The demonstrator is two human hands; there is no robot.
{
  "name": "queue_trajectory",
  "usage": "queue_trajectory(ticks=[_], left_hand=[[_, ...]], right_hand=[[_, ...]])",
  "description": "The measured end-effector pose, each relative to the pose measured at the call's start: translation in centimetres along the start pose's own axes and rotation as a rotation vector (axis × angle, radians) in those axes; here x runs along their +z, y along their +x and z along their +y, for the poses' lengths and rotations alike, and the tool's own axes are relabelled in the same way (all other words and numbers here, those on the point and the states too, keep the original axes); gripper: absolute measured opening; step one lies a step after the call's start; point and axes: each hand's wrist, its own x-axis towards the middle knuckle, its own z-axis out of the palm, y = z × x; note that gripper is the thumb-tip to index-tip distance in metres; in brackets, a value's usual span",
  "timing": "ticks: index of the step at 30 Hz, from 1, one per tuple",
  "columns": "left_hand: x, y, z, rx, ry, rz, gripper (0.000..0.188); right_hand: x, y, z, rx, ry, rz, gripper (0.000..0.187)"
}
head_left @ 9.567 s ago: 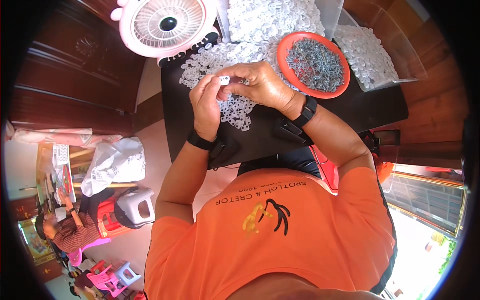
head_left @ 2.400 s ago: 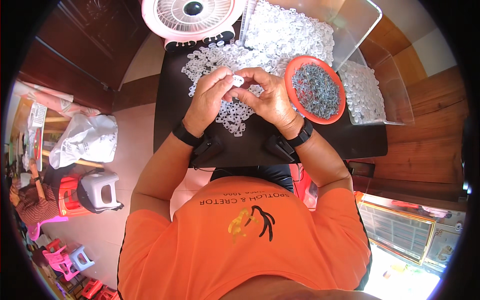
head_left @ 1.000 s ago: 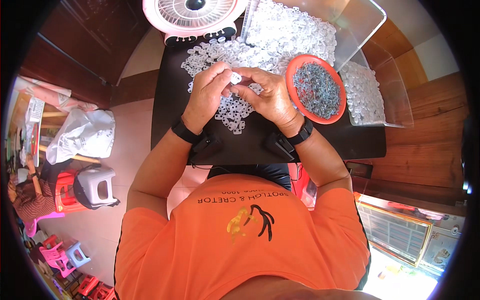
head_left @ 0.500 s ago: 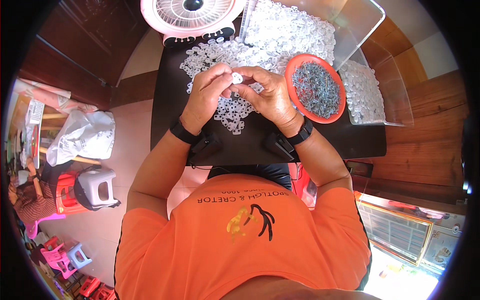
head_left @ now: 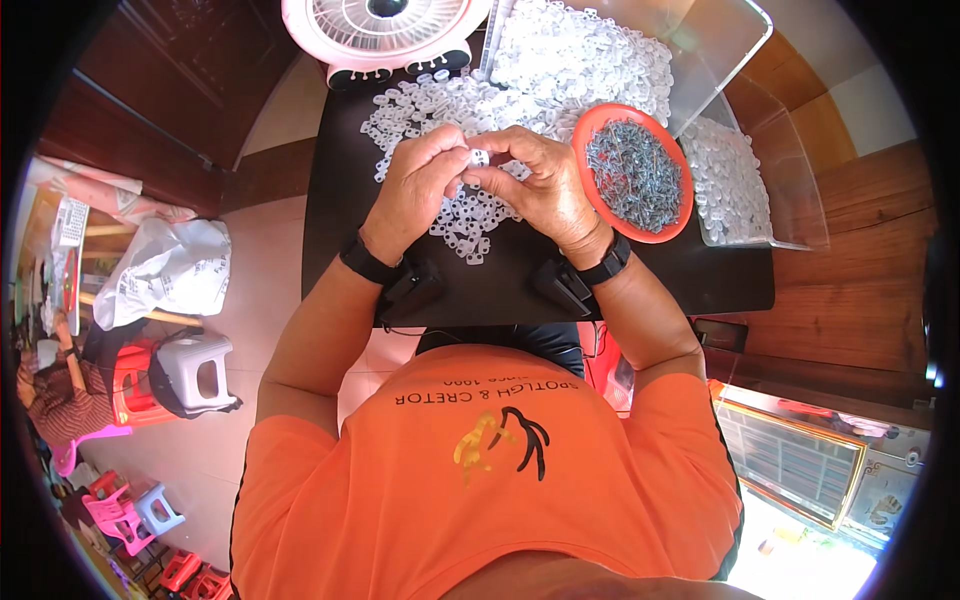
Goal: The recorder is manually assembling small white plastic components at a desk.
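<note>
Over the dark table, my left hand (head_left: 412, 190) and my right hand (head_left: 545, 190) meet, with fingertips close together. A small white plastic piece with holes (head_left: 480, 158) is pinched between them, partly covered by the fingers. My left thumb and forefinger press at its left side. The right thumb and forefinger close on it from the other side. Under and in front of the hands lie loose white plastic pieces (head_left: 470, 228) of the same kind. An orange-red plate (head_left: 655, 236) filled with thin grey metal screws or nails (head_left: 635, 175) stands just right of my right hand.
A large heap of white pieces (head_left: 580, 60) fills the back of the dark table (head_left: 680, 285). At the right, a clear bin (head_left: 790, 240) contains more white pieces. A pink fan (head_left: 390, 35) stands at the back left. Two black devices (head_left: 560, 288) sit near my wrists.
The white piece has turned and shifted slightly right between my fingertips. Both hands stay in nearly the same place, still closed on it.
</note>
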Motion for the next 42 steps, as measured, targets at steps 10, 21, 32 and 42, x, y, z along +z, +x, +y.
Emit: queue_trajectory(ticks=[10, 21, 32, 42], left_hand=[[0.6, -0.2, 0.0, 0.126, -0.145, 0.074, 0.003], [-0.2, 0.2, -0.4, -0.015, -0.235, -0.035, 0.015], [-0.3, 0.3, -0.1, -0.166, -0.250, -0.023, 0.025], [-0.5, 0.4, -0.3, -0.176, -0.156, -0.087, 0.023]], right_hand=[[0.0, 0.0, 0.1, 0.034, 0.073, 0.038, 0.030], [-0.4, 0.1, -0.3, 0.044, 0.138, 0.006, 0.031], [-0.6, 0.4, -0.3, -0.019, 0.004, -0.100, 0.035], [-0.8, 0.4, -0.1, -0.072, -0.110, -0.151, 0.045]])
